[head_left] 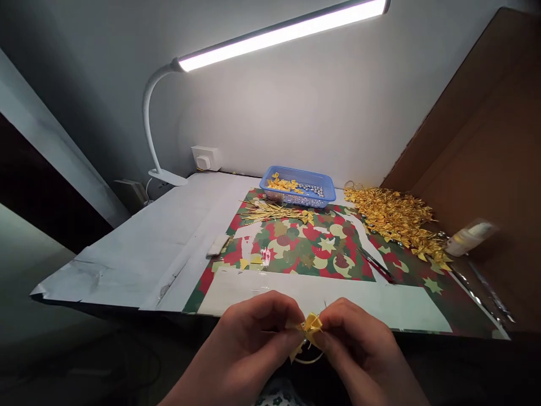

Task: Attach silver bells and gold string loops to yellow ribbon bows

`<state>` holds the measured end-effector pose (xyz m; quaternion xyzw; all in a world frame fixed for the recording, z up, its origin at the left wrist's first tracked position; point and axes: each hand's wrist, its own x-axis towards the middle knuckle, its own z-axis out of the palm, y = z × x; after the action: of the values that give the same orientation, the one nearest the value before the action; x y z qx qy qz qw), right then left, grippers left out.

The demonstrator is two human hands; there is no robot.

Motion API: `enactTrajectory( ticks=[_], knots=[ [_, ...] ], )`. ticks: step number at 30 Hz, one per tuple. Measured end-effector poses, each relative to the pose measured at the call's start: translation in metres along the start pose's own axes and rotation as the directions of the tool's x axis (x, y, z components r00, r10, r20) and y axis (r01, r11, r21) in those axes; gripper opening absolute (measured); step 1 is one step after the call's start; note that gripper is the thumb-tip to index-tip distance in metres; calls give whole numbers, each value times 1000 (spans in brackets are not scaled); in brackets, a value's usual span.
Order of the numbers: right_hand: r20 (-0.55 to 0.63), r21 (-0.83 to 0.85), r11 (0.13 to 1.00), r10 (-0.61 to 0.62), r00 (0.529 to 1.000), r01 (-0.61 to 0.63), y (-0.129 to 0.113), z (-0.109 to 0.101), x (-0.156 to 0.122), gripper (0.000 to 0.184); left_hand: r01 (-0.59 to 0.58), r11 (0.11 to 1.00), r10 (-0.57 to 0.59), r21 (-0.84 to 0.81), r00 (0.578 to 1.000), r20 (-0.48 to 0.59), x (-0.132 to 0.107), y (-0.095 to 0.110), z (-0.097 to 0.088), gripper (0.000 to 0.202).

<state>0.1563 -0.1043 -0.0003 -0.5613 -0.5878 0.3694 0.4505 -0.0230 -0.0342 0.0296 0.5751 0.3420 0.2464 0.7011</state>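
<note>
A small gold ribbon bow is pinched between my two hands at the table's front edge. My left hand is closed on the bow's left side, thumb against fingertips. On the other side, my right hand grips the bow's right edge the same way. Under the bow hangs a thin pale loop, along with a ribbon tail. A fine dark line, like a needle or wire end, sticks up beside my right fingertips; which it is, I cannot tell.
A blue basket holds gold bows and silvery beads. Gold stems lie before it. Gold bows are heaped at right, near a white-capped bottle, dark scissors or tweezers and metal tools. A lamp shines above.
</note>
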Motion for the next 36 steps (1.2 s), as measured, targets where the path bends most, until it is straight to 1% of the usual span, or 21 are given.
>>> enactTrajectory(
  ticks=[2, 4, 6, 8, 10, 12, 13, 16, 18, 19, 21, 24, 25, 26, 28, 29, 30, 31, 32, 34, 36],
  knots=[
    [-14, 30, 998, -49, 999, 50, 1, -6, 3, 13, 18, 1000, -18, 14, 1000, -9, 1, 1, 0, 13],
    [-9, 75, 994, -82, 997, 83, 1, -10, 8, 22, 19, 999, -18, 35, 1000, -15, 2, 1, -1, 12],
    [53, 121, 989, -89, 995, 82, 2, -12, 13, 28, 14, 999, -14, 38, 1000, -10, 2, 0, -1, 10],
    [131, 148, 986, -89, 987, 69, 4, -10, 18, 19, 11, 999, -10, 37, 1000, -17, 3, 0, -1, 9],
    [130, 148, 986, -93, 987, 73, 7, -6, 20, 15, 10, 999, -9, 46, 999, -38, 3, 0, -1, 9],
    [71, 85, 989, -128, 989, 122, 9, -3, 21, 18, 20, 998, -17, 67, 999, -37, 3, 1, -1, 10],
    [36, 21, 985, -173, 984, 173, 9, -2, 21, 18, 27, 997, -25, 76, 999, -25, 3, 2, -2, 9],
    [-34, -234, 909, -362, 932, 344, 8, -3, 20, 21, 47, 995, -46, 90, 999, -12, 3, 3, -4, 9],
    [-74, -330, 861, -431, 899, 386, 4, -7, 18, 21, 59, 995, -56, 79, 998, -34, 3, 3, -4, 9],
    [-85, -337, 860, -432, 898, 382, 2, -8, 17, 21, 63, 995, -60, 72, 997, -47, 2, 3, -5, 10],
    [-68, -281, 886, -402, 913, 369, -2, -9, 13, 21, 75, 995, -71, 72, 996, -50, 2, 2, -4, 10],
    [22, -138, 919, -371, 928, 370, -6, -6, 10, 20, 97, 991, -97, 94, 995, -8, 3, 1, -3, 8],
    [33, -95, 926, -363, 931, 364, -6, -3, 10, 19, 106, 990, -107, 96, 994, 8, 3, 1, -3, 7],
    [20, -58, 936, -346, 938, 346, -6, -2, 11, 18, 113, 989, -115, 93, 993, 19, 4, 0, -3, 7],
    [-53, 6, 960, -279, 959, 280, -3, 1, 14, 18, 126, 989, -128, 73, 991, 27, 5, 0, -5, 7],
    [-82, 42, 971, -231, 970, 235, -2, 1, 16, 18, 130, 990, -132, 58, 991, 35, 5, -1, -6, 8],
    [-80, 79, 981, -172, 982, 178, -1, 0, 17, 17, 132, 990, -134, 41, 990, 49, 5, -1, -8, 9],
    [-43, 113, 987, -109, 993, 113, 0, -1, 18, 14, 133, 991, -134, 29, 989, 63, 5, -2, -9, 9],
    [24, 140, 989, -48, 999, 44, 0, -2, 18, 12, 128, 991, -130, 26, 989, 75, 5, -3, -10, 9],
    [164, 167, 982, 55, 985, -83, -1, -3, 17, 13, 113, 993, -117, 44, 990, 82, 4, -4, -12, 10],
    [197, 155, 979, 99, 975, -130, -3, -2, 15, 19, 110, 992, -115, 70, 991, 74, 3, -4, -11, 11]
  ],
)
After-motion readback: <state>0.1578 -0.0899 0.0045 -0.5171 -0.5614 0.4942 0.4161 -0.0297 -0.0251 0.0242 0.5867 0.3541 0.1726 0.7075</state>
